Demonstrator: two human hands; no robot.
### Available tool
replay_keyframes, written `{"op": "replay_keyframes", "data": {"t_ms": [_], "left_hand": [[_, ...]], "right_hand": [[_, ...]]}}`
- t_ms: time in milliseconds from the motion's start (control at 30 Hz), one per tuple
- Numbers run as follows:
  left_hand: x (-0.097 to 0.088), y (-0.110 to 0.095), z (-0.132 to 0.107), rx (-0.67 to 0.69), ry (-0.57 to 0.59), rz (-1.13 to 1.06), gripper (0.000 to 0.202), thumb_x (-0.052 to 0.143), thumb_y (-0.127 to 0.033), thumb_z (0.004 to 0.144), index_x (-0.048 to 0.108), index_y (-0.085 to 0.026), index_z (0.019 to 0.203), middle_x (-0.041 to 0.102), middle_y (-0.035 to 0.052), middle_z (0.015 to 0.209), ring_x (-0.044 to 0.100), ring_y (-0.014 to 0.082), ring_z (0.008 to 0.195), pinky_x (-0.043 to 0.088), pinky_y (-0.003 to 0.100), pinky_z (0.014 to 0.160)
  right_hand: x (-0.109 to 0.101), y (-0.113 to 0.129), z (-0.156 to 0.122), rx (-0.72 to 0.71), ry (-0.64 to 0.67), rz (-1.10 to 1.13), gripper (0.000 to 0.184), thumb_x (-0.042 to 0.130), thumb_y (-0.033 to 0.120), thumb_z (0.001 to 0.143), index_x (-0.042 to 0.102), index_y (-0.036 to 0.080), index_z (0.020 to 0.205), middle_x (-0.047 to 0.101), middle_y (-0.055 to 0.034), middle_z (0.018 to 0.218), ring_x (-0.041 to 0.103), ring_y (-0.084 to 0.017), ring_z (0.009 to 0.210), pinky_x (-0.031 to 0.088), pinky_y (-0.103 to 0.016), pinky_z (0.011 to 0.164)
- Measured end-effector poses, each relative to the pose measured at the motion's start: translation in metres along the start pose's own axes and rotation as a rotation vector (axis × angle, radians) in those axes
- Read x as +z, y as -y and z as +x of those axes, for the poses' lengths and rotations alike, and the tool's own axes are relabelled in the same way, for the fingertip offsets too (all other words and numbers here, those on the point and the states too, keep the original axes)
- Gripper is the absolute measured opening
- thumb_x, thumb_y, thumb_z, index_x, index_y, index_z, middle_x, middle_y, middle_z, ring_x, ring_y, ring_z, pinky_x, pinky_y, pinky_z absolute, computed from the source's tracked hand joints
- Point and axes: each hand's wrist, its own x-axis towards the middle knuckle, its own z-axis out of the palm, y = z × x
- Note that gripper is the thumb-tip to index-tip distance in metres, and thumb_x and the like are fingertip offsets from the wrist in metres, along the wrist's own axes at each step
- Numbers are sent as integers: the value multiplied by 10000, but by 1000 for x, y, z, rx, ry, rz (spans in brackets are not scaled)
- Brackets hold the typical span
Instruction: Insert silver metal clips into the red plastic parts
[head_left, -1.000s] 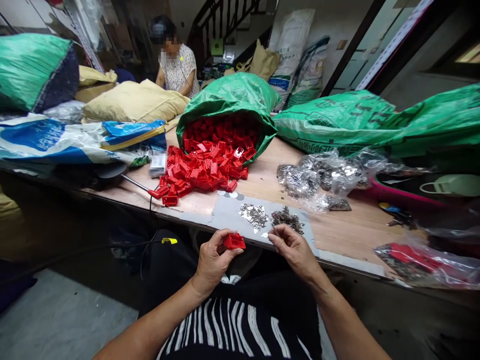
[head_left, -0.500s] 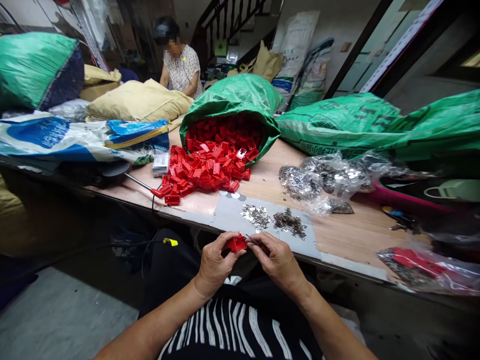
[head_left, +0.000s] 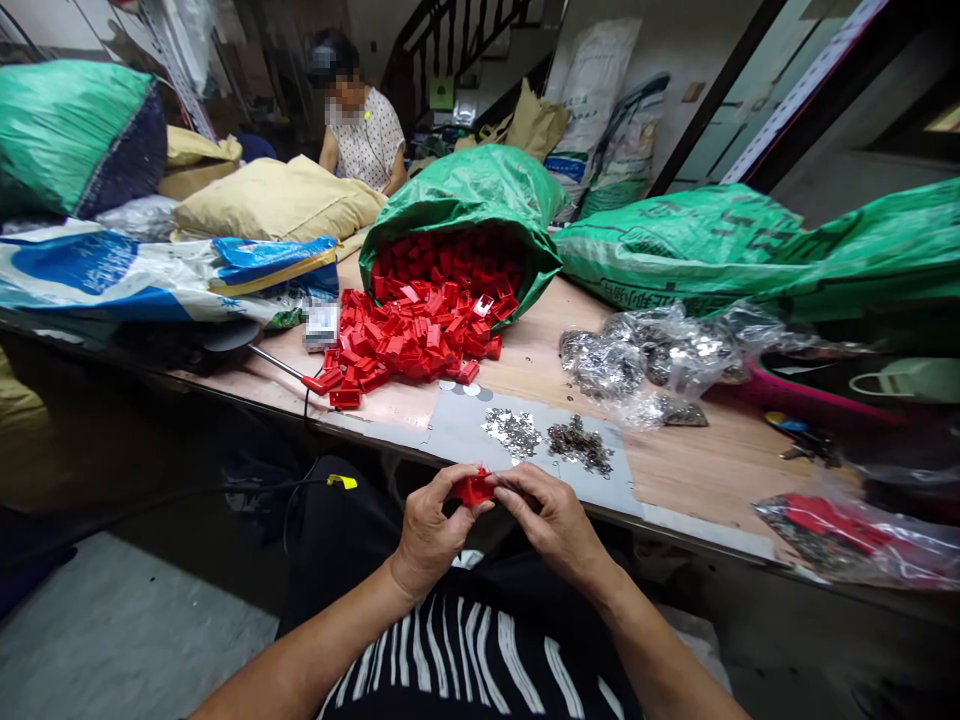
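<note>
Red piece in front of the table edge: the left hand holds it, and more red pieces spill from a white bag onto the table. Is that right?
Not the bag's colour: the head view shows the loose red pieces spilling from a green bag onto the table. The left hand does hold a red piece.

One left hand (head_left: 433, 515), one right hand (head_left: 553, 515), one red piece (head_left: 472, 488) between them.
From here I count two metal piles (head_left: 512, 432) on one gray mat (head_left: 459, 420), lower center; one heap of red pieces (head_left: 420, 335), too many to number, at one open green sack (head_left: 472, 185) mid-frame; one pink tub (head_left: 821, 397) at right; two tall sacks (head_left: 596, 85), top center-right; one other person (head_left: 366, 145), upper left.
</note>
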Motion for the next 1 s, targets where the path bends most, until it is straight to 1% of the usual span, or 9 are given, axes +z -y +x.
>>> {"op": "replay_keyframes", "data": {"t_ms": [133, 267, 433, 500, 600, 700, 800, 900, 1000], "left_hand": [[0, 1, 0, 54, -17, 49, 337, 709, -248, 772, 641, -242, 1102, 722, 51, 1057, 686, 207, 957, 534, 312, 875], [2, 4, -1, 149, -11, 114, 349, 698, -235, 788, 607, -231, 1125, 714, 55, 1074, 683, 189, 977, 540, 306, 879], [4, 3, -3, 205, 4, 123, 340, 688, -198, 797, 602, -231, 1124, 707, 55, 1088, 679, 177, 997, 536, 284, 893], [5, 2, -1, 199, 3, 123, 327, 681, -197, 802, 602, -227, 1118, 707, 53, 1079, 681, 175, 985, 533, 281, 890], [5, 3, 7, 116, 11, 117, 305, 675, -218, 809, 597, -221, 1104, 708, 45, 1040, 682, 170, 939, 530, 273, 851], [2, 7, 20, 44, 60, 143, 284, 666, -212, 810, 586, -211, 1082, 702, 37, 1007, 670, 168, 896, 517, 276, 823], [-5, 14, 36, 12, 117, 236, 256, 653, -168, 801, 581, -201, 1044, 693, 27, 951, 649, 166, 850, 497, 286, 809], [-13, 22, 50, 1, 184, 310, 253, 629, -122, 789, 583, -198, 1026, 679, 24, 927, 629, 170, 845, 488, 299, 812], [-17, 30, 61, 11, 242, 332, 305, 619, -102, 772, 591, -203, 1059, 675, 37, 991, 625, 180, 904, 487, 314, 850]], "right_hand": [[-4, -11, -3, 114, -68, 90, 175, 538, 350, 899, 624, 203, 939, 629, -36, 858, 567, -161, 761, 456, -260, 692], [1, -19, -3, 189, -2, 174, 206, 577, 396, 872, 541, 200, 818, 529, 11, 754, 482, -133, 707, 414, -243, 670], [9, -21, 3, 230, 62, 367, 327, 637, 493, 798, 496, 200, 768, 497, 19, 743, 458, -128, 703, 399, -244, 653], [10, -22, 7, 255, 70, 418, 359, 660, 515, 767, 486, 201, 766, 478, 30, 722, 438, -116, 656, 385, -235, 604], [12, -24, 12, 330, 113, 480, 368, 645, 524, 771, 454, 210, 797, 455, 53, 675, 388, -88, 534, 337, -218, 491], [10, -28, 18, 316, 108, 362, 293, 580, 480, 832, 497, 209, 907, 532, 21, 765, 447, -102, 554, 384, -233, 506], [8, -34, 23, 178, 31, 73, 201, 496, 360, 897, 581, 208, 999, 591, -42, 944, 547, -147, 725, 456, -288, 680], [8, -37, 27, 87, 14, -106, 190, 483, 272, 899, 635, 210, 994, 618, -56, 927, 581, -176, 817, 455, -316, 775], [12, -39, 30, 76, 35, -189, 185, 525, 228, 874, 646, 205, 1012, 648, -48, 865, 600, -181, 797, 461, -312, 759]]}}
